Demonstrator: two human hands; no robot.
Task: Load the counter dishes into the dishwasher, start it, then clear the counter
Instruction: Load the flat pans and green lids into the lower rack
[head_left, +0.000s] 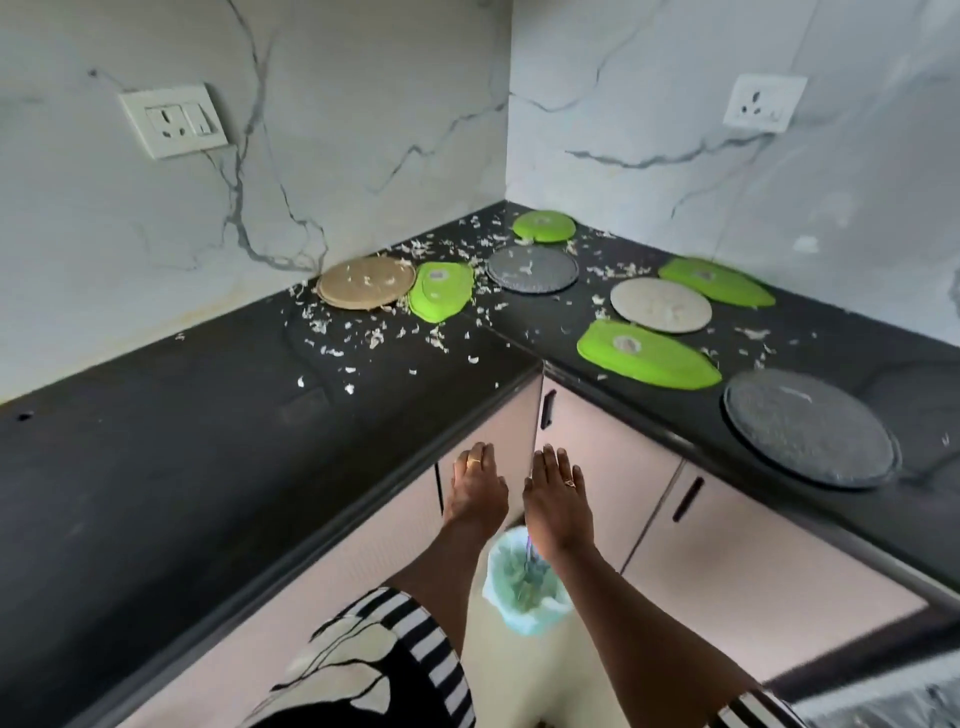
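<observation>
Several plates lie on the black L-shaped counter (156, 441): a tan round plate (366, 283), a grey one (532, 268), a cream one (661, 304) and a large grey one (810, 428). Green leaf-shaped plates sit among them, at the corner (544, 226), beside the tan plate (440, 290), at the right (717, 281) and near the front edge (649, 355). White food scraps are strewn around them. My left hand (478, 488) and my right hand (558, 499) hang side by side below the counter corner, palms down, fingers apart, holding nothing.
A small bin with a pale green liner (524, 582) stands on the floor under my hands, with scraps inside. Pink cabinet doors with dark handles (546, 410) run below the counter. Wall sockets sit at left (174, 120) and right (763, 101).
</observation>
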